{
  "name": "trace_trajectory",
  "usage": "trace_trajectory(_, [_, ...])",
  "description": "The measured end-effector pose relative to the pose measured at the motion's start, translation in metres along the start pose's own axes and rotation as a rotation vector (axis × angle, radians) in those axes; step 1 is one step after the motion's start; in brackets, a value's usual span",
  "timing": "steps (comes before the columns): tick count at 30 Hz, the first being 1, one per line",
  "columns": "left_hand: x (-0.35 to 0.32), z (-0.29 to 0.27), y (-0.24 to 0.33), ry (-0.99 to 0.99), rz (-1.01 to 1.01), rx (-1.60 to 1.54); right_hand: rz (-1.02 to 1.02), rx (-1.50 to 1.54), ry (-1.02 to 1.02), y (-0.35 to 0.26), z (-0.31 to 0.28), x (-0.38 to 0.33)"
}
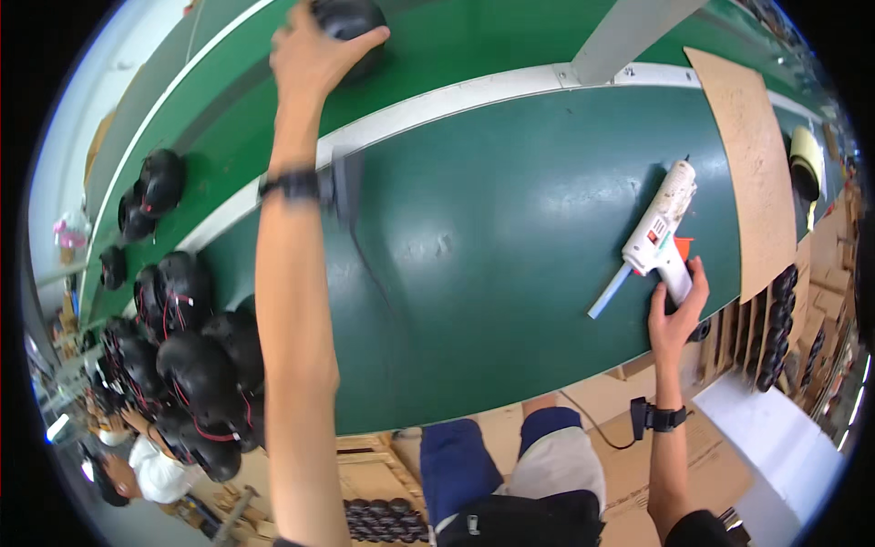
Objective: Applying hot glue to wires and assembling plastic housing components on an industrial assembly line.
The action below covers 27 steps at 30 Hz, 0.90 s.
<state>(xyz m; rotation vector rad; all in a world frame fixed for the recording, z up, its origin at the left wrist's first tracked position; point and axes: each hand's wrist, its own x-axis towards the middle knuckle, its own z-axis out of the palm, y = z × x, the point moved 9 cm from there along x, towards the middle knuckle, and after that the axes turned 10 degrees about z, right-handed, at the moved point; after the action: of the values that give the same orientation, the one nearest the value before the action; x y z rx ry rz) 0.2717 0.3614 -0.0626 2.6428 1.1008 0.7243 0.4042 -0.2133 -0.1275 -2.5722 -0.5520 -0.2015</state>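
Reaching far across the green table, the left hand is cupped over a black helmet at the far belt; a firm, full-palm hold is advised. The right hand is wrapped around the glue gun handle, arm bent, gun lying flat.

Green table with a white rail along its far edge; beyond the rail, a second green surface, possibly a conveyor; cardboard on the floor below the table.
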Motion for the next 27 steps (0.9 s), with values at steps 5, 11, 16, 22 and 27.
trace_trajectory(5, [-0.202,0.023,0.05,0.009,-0.446,-1.241,0.042,-0.06,-0.137,0.004,-0.004,0.022])
trace_trajectory(11, [-0.407,-0.021,0.065,0.12,-0.646,-1.139,0.134,0.255,-0.343,-0.003,0.017,0.031])
trace_trajectory(16, [-0.468,-0.028,0.103,-0.199,-0.9,-1.057,0.591,1.039,-0.717,0.001,-0.003,0.011])
trace_trajectory(22, [-0.468,-0.035,0.13,-0.619,-0.82,-0.906,0.583,0.864,-1.178,-0.07,-0.024,-0.034])
trace_trajectory(27, [-0.434,-0.081,0.116,-0.235,-0.615,-0.962,0.187,0.68,-1.296,-0.117,-0.028,-0.05])
